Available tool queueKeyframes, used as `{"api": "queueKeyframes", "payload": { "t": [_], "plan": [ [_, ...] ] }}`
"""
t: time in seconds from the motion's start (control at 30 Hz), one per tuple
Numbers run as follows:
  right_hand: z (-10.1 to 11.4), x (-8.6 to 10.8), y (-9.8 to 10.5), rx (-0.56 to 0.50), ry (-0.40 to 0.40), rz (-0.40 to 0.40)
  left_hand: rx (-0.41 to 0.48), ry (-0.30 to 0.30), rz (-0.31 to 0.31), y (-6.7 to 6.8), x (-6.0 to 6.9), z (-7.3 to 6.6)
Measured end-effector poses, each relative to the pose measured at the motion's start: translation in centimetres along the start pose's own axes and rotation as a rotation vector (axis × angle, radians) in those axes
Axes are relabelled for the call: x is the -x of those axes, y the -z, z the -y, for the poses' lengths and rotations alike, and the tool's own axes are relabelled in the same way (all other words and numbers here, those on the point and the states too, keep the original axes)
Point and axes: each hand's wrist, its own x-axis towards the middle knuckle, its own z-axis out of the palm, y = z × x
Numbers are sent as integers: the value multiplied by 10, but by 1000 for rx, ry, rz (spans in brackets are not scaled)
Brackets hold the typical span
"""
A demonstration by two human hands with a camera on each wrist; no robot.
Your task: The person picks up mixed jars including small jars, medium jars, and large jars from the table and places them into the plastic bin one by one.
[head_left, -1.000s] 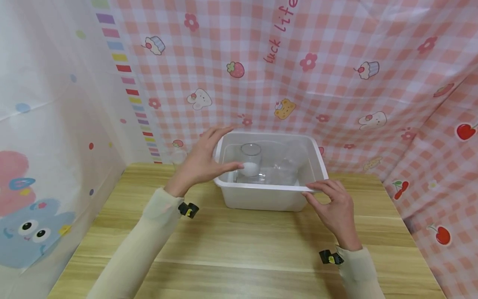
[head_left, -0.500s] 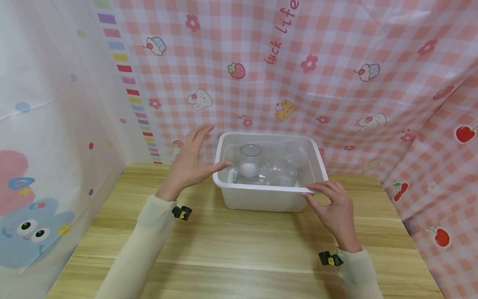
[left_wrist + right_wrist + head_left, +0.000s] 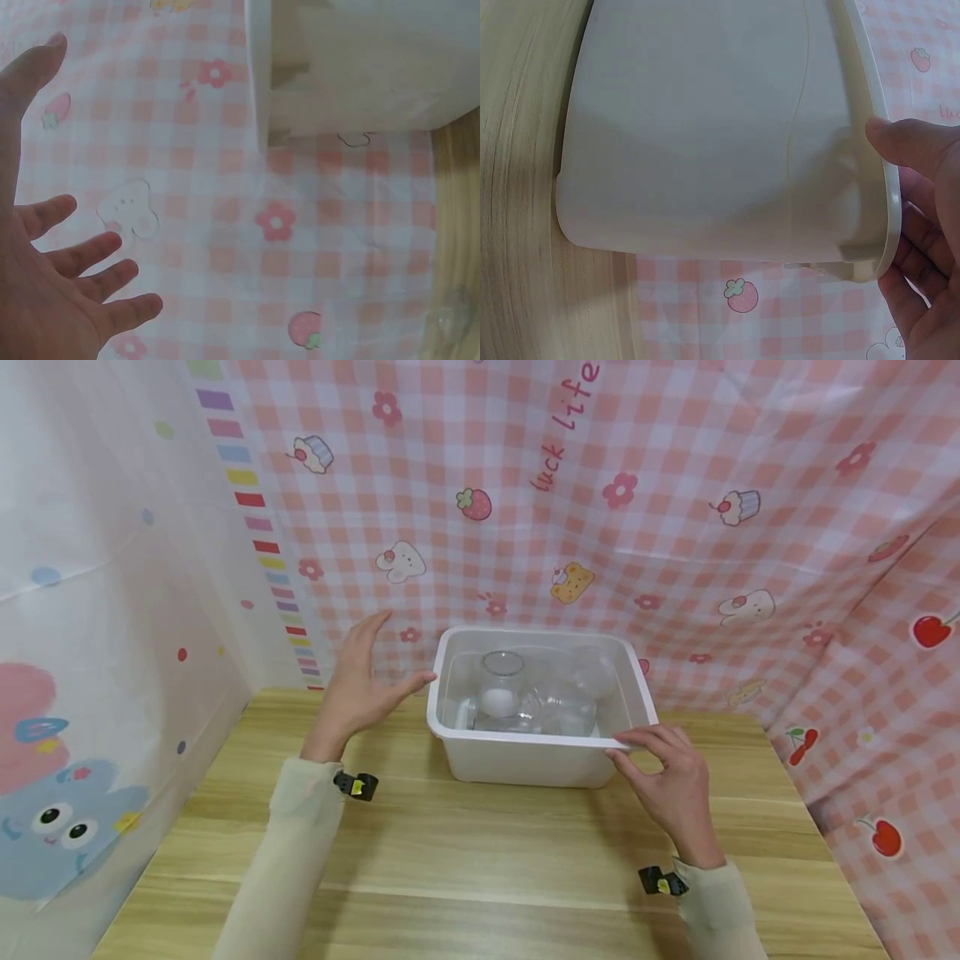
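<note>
A white plastic tub (image 3: 528, 760) stands on the table with its open top up. Inside it is an upright clear cup (image 3: 503, 672) with something white (image 3: 498, 702) showing at its bottom. Several other clear containers (image 3: 576, 714) lie around that cup; their exact kind is hard to tell. My left hand (image 3: 352, 693) holds nothing, fingers spread, just left of the tub, its thumb tip close to the rim. At the front right corner my right hand (image 3: 671, 781) pinches the tub's rim, thumb on the outer wall in the right wrist view.
A wooden table (image 3: 480, 868) extends in front of the tub. Behind it hangs a pink checked cloth (image 3: 525, 543), and a white printed cloth (image 3: 97, 610) hangs at the left. A blurred clear object (image 3: 452, 315) sits on the wood in the left wrist view.
My left hand has drawn back leftward from over the tub's left side to outside it, uncovering the left rim. The right hand has stayed on the front right corner.
</note>
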Motion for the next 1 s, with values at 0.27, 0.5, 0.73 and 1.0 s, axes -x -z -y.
{"api": "queueKeyframes", "payload": {
  "t": [0.27, 0.5, 0.73, 1.0],
  "plan": [
    [2, 0, 0, 9, -12, 8, 85, 148, -26, 2, -2, 25],
    [2, -1, 1, 8, -12, 9, 123, 199, -64, 4, -4, 47],
    [1, 0, 1, 5, -10, 9, 159, 271, -60, 4, -2, 72],
    [1, 0, 0, 4, -4, 7, 228, 369, -26, 4, 0, 95]
  ]
}}
